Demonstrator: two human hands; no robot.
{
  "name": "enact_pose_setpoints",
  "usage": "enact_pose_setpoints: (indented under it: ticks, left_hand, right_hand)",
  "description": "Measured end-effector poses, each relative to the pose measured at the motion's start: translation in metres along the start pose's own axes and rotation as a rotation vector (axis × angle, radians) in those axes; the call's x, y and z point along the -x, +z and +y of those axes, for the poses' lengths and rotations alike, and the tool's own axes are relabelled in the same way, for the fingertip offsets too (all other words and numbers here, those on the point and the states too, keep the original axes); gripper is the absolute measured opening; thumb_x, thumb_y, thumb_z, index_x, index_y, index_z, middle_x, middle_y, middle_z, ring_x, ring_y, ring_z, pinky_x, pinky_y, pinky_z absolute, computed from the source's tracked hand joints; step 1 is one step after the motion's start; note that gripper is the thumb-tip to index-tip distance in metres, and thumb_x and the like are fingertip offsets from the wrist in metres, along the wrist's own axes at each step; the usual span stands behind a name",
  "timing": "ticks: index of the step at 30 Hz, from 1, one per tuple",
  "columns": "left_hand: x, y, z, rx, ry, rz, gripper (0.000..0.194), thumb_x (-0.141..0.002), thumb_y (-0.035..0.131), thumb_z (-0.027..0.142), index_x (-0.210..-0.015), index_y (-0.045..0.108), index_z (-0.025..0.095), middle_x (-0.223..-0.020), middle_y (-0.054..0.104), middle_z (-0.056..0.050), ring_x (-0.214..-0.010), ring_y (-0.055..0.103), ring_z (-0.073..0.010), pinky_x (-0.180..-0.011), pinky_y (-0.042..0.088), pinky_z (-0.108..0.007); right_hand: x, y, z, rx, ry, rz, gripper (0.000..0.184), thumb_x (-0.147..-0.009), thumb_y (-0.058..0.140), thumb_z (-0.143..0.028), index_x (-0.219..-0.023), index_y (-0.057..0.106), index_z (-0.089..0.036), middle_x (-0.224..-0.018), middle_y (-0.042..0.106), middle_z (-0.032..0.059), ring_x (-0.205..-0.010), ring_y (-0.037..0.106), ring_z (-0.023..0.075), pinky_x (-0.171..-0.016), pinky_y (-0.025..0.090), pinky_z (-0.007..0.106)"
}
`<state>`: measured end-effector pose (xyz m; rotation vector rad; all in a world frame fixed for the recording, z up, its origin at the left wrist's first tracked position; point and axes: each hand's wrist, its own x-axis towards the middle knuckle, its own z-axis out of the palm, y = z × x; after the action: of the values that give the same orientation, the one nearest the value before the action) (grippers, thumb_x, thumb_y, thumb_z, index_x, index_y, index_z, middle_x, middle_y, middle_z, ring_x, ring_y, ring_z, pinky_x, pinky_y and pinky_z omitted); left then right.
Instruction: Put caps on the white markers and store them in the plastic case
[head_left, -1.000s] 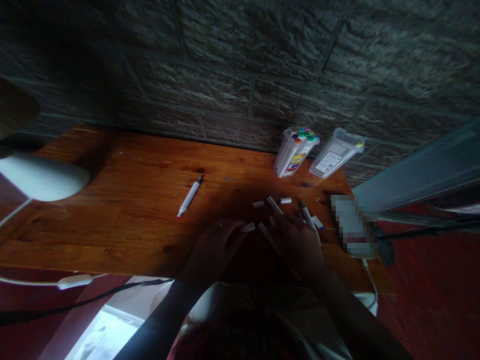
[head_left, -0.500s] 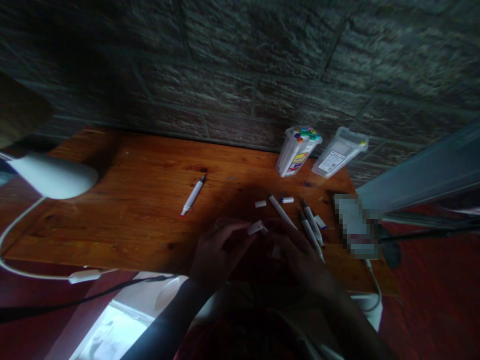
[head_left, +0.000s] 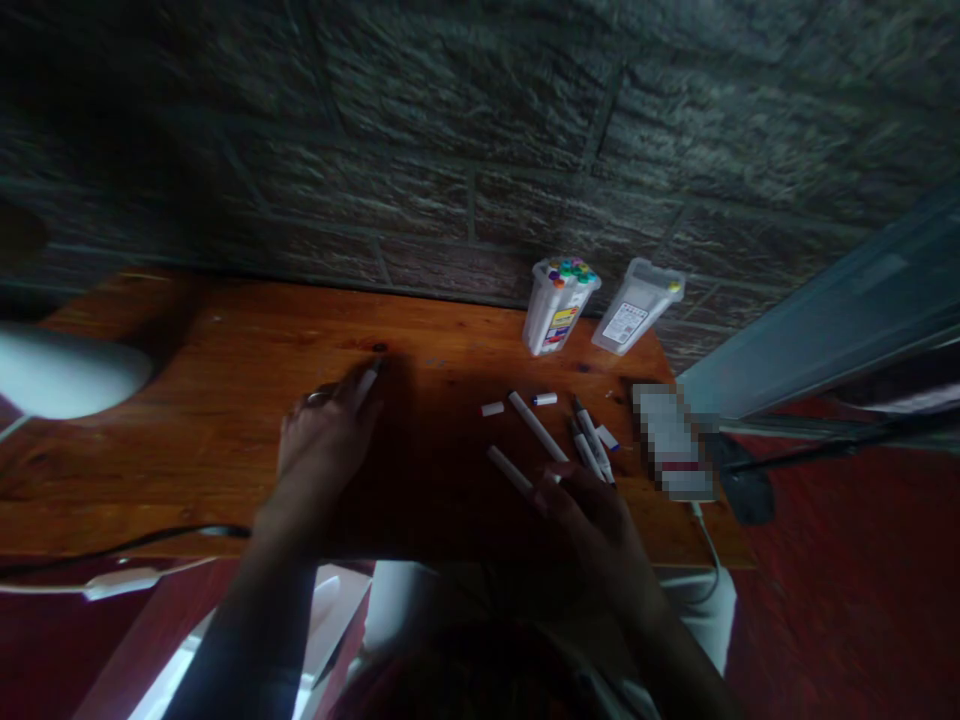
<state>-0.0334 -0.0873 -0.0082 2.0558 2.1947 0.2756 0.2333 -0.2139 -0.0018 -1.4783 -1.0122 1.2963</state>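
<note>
My left hand (head_left: 326, 435) is closed over an uncapped white marker (head_left: 366, 384) on the wooden table; its dark tip points away from me. Near the front right, my right hand (head_left: 589, 510) pinches the near end of another white marker (head_left: 511, 472). A small white piece shows at those fingertips, too dim to name. Just beyond lies a white marker (head_left: 538, 426), with a red-ended cap (head_left: 492, 409) and a blue-ended cap (head_left: 545, 399) close by. Two uncapped markers (head_left: 592, 440) rest to the right, beside another blue-ended cap (head_left: 608, 438).
A clear case (head_left: 556, 320) full of markers stands at the back, beside a second case (head_left: 628, 318) with a yellow-ended marker. A blurred-out device (head_left: 675, 440) with a cable lies at the right. A white lamp (head_left: 67, 370) is at the left; a brick wall rises behind.
My hands have moved apart from the middle. The left has gone left and taken hold of the uncapped marker there; the right has lowered a white marker towards the table. The view has shifted right.
</note>
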Motion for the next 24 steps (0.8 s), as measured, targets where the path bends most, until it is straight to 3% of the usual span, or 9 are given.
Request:
enact_pose_setpoints:
  ticks: [3, 5, 9, 14, 21, 24]
  left_hand:
    - [-0.007, -0.003, -0.012, -0.019, -0.026, -0.068, 0.039, -0.100, 0.042, 0.036, -0.125, 0.063, 0.016, -0.108, 0.069, -0.017, -0.097, 0.068, -0.0349, -0.082, 0.054, -0.048]
    - [0.001, -0.003, -0.015, 0.043, 0.071, -0.079, 0.036, -0.100, 0.042, 0.033, -0.117, 0.067, 0.016, -0.106, 0.070, -0.015, -0.093, 0.069, -0.0310, -0.083, 0.054, -0.043]
    - [0.038, -0.006, -0.008, 0.345, 0.376, -0.095, 0.032, -0.099, 0.046, 0.038, -0.112, 0.068, 0.018, -0.106, 0.072, -0.010, -0.095, 0.068, -0.0247, -0.086, 0.053, -0.035]
    - [0.079, -0.015, 0.016, 0.496, 0.549, -0.180, 0.025, -0.100, 0.048, 0.035, -0.116, 0.065, 0.026, -0.107, 0.072, -0.003, -0.092, 0.069, -0.0183, -0.080, 0.052, -0.029]
    - [0.084, -0.015, 0.028, 0.545, 0.623, -0.166, 0.020, -0.100, 0.051, 0.033, -0.114, 0.064, 0.027, -0.107, 0.071, -0.001, -0.092, 0.067, -0.0168, -0.080, 0.051, -0.027]
    - [0.086, -0.015, 0.031, 0.546, 0.643, -0.226, 0.021, -0.100, 0.051, 0.032, -0.116, 0.063, 0.028, -0.109, 0.071, -0.001, -0.095, 0.067, -0.0173, -0.085, 0.052, -0.029]
  right_hand:
    - [0.009, -0.008, 0.000, 0.093, -0.046, 0.046, 0.037, -0.086, 0.067, -0.053, -0.103, 0.071, -0.020, -0.093, 0.072, 0.0055, -0.083, 0.066, 0.0177, -0.065, 0.051, 0.026]
    - [0.011, -0.012, -0.001, 0.146, -0.081, 0.077, 0.035, -0.084, 0.069, -0.050, -0.104, 0.070, -0.021, -0.094, 0.072, 0.0052, -0.087, 0.067, 0.0192, -0.071, 0.054, 0.028]
    - [0.007, -0.020, -0.006, 0.216, -0.172, 0.118, 0.026, -0.085, 0.071, -0.045, -0.097, 0.070, -0.022, -0.087, 0.074, 0.0025, -0.077, 0.068, 0.0163, -0.067, 0.054, 0.025]
    - [-0.003, -0.023, -0.021, 0.253, -0.345, 0.077, 0.019, -0.092, 0.065, -0.038, -0.100, 0.073, -0.024, -0.102, 0.077, 0.0039, -0.093, 0.071, 0.0184, -0.083, 0.056, 0.030]
    - [-0.008, -0.018, -0.036, 0.336, -0.381, 0.022, 0.022, -0.088, 0.069, -0.040, -0.102, 0.072, -0.023, -0.095, 0.075, 0.0039, -0.080, 0.068, 0.0160, -0.066, 0.053, 0.027]
    - [-0.009, -0.016, -0.034, 0.373, -0.405, -0.052, 0.020, -0.088, 0.070, -0.038, -0.103, 0.073, -0.026, -0.088, 0.074, 0.0005, -0.070, 0.063, 0.0128, -0.060, 0.050, 0.025]
